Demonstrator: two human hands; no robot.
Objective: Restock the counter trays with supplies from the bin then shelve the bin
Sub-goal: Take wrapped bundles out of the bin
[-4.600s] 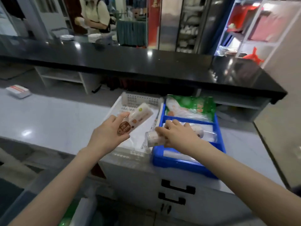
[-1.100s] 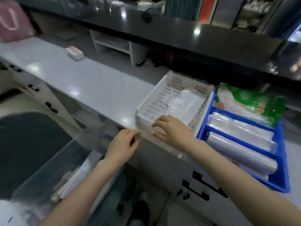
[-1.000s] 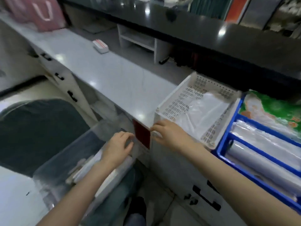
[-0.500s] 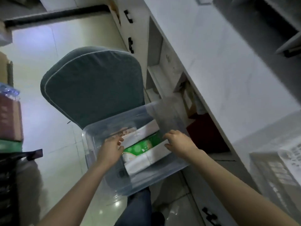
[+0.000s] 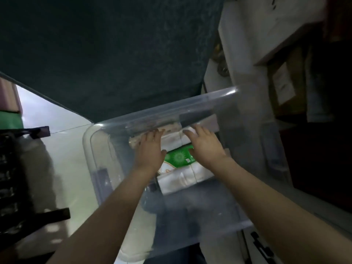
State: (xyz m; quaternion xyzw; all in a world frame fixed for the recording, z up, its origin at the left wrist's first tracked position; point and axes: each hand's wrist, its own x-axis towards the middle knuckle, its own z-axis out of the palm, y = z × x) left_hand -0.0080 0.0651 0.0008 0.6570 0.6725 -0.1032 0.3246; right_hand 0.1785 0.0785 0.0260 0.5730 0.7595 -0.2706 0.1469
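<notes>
1. Two hands are reaching into the clear bin (image 5: 122, 164); the left hand (image 5: 149, 149) and right hand (image 5: 204, 144) are lying flat and spread on the pack (image 5: 179, 159).
2. The pack is lying crosswise under both hands, equally near each.

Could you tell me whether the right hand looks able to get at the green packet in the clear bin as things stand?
Probably yes. The right hand is already inside the open clear bin, right beside the green packet, with no lid or other item lying over it.

Both forearms are bare to the frame edge, with no sleeves showing. Left hand (image 5: 150, 149) and right hand (image 5: 204, 144) wear nothing.
</notes>
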